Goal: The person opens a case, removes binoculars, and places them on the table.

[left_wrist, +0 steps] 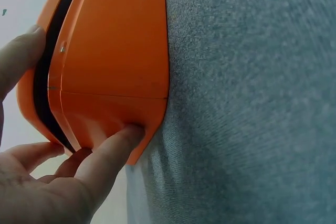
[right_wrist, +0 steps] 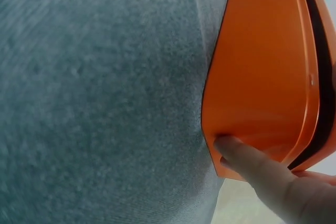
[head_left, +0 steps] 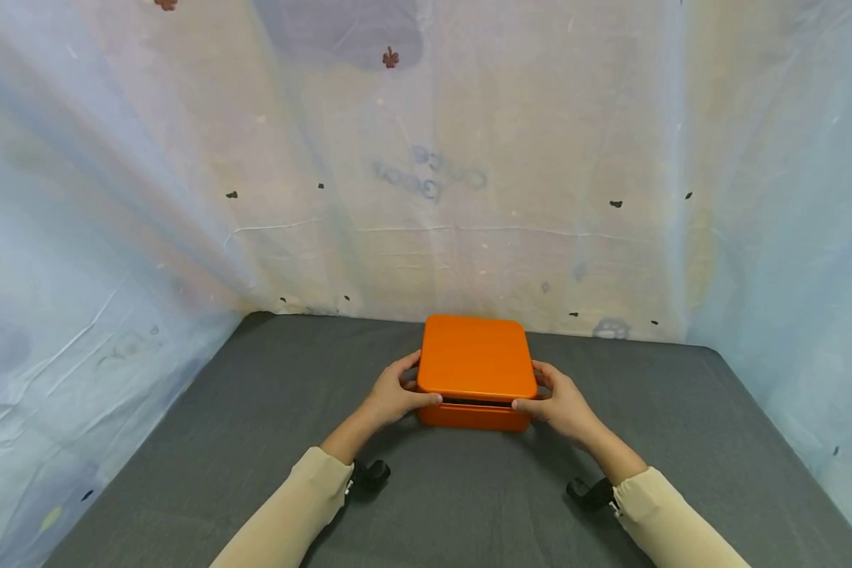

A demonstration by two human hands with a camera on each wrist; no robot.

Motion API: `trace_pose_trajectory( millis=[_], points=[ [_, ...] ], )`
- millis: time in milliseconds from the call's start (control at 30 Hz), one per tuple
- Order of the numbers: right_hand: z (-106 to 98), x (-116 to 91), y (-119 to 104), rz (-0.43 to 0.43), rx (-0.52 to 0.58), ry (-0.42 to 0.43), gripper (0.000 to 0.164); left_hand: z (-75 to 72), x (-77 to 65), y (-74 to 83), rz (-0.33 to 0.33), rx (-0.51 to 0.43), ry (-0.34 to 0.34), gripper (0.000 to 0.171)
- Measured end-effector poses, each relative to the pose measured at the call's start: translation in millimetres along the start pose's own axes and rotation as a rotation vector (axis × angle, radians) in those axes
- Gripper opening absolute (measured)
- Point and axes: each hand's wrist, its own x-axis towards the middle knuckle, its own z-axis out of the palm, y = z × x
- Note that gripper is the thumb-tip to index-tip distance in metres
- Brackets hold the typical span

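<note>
An orange square box [head_left: 474, 418] rests on the grey surface under its orange lid [head_left: 477, 356]. Between lid and box a dark gap shows, widest along the near side. My left hand [head_left: 390, 396] grips the lid's left side, thumb at the near corner; in the left wrist view its lower fingers touch the box wall [left_wrist: 113, 40]. On the opposite side my right hand [head_left: 562, 404] grips the lid with its thumb at the near right corner. One right fingertip presses the box wall [right_wrist: 257, 66] low down in the right wrist view. The box's inside is hidden.
Dark grey cloth [head_left: 461, 505] covers the table under the box. A pale patterned curtain [head_left: 504, 158] hangs behind the table and along both sides. Black straps with curled ends [head_left: 376, 473] sit at both wrists, below the cream sleeves.
</note>
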Motion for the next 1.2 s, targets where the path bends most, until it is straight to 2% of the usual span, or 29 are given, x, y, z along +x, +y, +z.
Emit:
trace_pose_trajectory(
  millis=[267,500,800,833,967,1200],
  points=[
    [2,-2,2,-0.011,-0.019,0.002,0.091,1.9,-3.4,1.3,0.001,0.053,0.026,0.093],
    [1,-3,0,-0.029,-0.046,0.024,0.091,5.1,-4.3,-0.2,-0.033,0.105,0.067,0.097],
    [0,-3,-5,-0.04,-0.056,0.042,0.091,4.7,-7.1,6.9,-0.008,0.103,0.08,0.094],
    [0,-3,-6,-0.04,-0.057,0.044,0.091,3.9,-5.4,2.9,-0.006,0.111,0.079,0.095],
    [-1,-3,-7,-0.047,-0.064,0.049,0.091,2.9,-7.0,4.4,0.006,0.123,0.082,0.095],
    [-3,-7,-12,-0.06,-0.071,0.05,0.092,4.4,-6.6,6.4,0.085,0.12,0.089,0.087]
  ],
)
